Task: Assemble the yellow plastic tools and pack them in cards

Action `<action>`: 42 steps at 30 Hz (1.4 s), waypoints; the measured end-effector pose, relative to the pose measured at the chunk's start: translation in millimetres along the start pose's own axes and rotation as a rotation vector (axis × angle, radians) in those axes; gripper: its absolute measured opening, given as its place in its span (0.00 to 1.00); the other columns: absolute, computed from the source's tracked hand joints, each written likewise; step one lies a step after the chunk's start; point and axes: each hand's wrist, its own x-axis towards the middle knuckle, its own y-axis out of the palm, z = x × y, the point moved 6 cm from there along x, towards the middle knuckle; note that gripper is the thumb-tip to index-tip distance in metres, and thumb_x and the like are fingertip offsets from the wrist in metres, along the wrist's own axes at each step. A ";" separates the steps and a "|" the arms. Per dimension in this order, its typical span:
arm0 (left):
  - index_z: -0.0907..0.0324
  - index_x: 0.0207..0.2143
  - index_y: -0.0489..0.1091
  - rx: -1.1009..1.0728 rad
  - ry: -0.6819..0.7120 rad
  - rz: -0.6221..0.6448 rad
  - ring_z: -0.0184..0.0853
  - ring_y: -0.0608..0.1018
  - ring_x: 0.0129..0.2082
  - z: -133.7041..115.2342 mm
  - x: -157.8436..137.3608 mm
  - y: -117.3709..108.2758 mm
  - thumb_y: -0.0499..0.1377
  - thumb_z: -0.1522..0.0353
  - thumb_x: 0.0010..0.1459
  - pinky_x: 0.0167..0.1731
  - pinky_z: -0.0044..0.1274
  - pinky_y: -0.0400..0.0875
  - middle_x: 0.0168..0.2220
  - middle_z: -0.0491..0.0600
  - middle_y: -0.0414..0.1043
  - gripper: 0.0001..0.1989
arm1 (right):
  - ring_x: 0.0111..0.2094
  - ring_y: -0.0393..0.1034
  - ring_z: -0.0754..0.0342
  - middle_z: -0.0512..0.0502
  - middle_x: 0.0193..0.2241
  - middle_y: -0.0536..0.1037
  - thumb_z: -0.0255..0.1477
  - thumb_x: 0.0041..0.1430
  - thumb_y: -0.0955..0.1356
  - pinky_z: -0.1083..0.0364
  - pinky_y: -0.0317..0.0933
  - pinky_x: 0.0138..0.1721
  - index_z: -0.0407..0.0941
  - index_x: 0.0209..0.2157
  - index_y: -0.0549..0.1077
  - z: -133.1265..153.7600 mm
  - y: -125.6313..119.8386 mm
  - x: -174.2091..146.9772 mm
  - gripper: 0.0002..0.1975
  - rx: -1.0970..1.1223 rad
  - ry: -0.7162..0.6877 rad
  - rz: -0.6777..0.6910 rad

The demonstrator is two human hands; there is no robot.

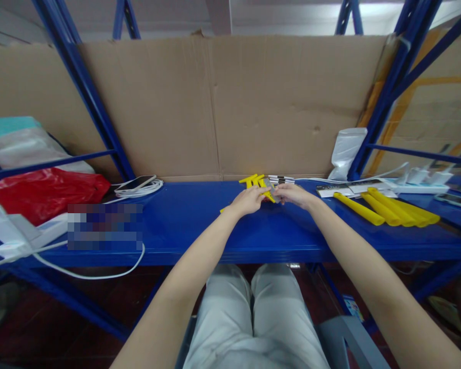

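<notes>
My left hand (249, 201) and my right hand (292, 195) are close together over the blue tabletop. The left fingers are closed on a yellow piece (269, 196); its exact kind is too small to make out. A small grey flat piece (272, 188) stands between the hands, pinched by my right fingers. Just beyond the left hand lie several yellow T-shaped pieces (249, 179). Part of another yellow item (222, 210) shows beside my left wrist. Behind the right hand are small black-and-white striped sticks (282, 179).
Several yellow tubes (388, 207) lie at the right near a white power strip (415, 186). A white pouch (346, 154) leans on the blue frame. To the left are a phone (140, 182) on a coiled cable, a red bag (48, 192) and a looping white cable (100, 277). Cardboard (215, 107) walls the back.
</notes>
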 end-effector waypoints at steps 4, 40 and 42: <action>0.57 0.60 0.70 -0.024 0.051 0.013 0.41 0.74 0.59 -7.1 0.8 0.0 0.52 0.71 0.67 0.61 0.34 0.66 0.59 0.55 0.73 0.21 | 0.22 0.63 0.59 0.53 0.20 0.70 0.25 0.52 0.69 0.60 0.55 0.23 0.44 0.25 0.69 -0.5 -0.2 0.5 0.05 0.153 0.027 -0.114; 0.55 0.60 0.72 -0.026 -0.026 -0.003 0.41 0.74 0.60 15.8 5.0 7.7 0.53 0.69 0.67 0.62 0.35 0.65 0.59 0.54 0.73 0.20 | 0.57 0.66 0.37 0.34 0.48 0.78 0.37 0.60 0.70 0.42 0.62 0.54 0.47 0.38 0.83 -43.6 -48.6 25.3 0.12 -1.014 0.099 -0.377; 0.55 0.59 0.72 -0.043 -0.020 -0.008 0.40 0.73 0.61 15.3 5.4 8.1 0.54 0.70 0.67 0.63 0.35 0.64 0.60 0.53 0.73 0.20 | 0.58 0.65 0.37 0.33 0.47 0.79 0.37 0.61 0.69 0.41 0.61 0.56 0.47 0.38 0.83 -42.9 -46.0 27.2 0.12 -1.048 0.080 -0.358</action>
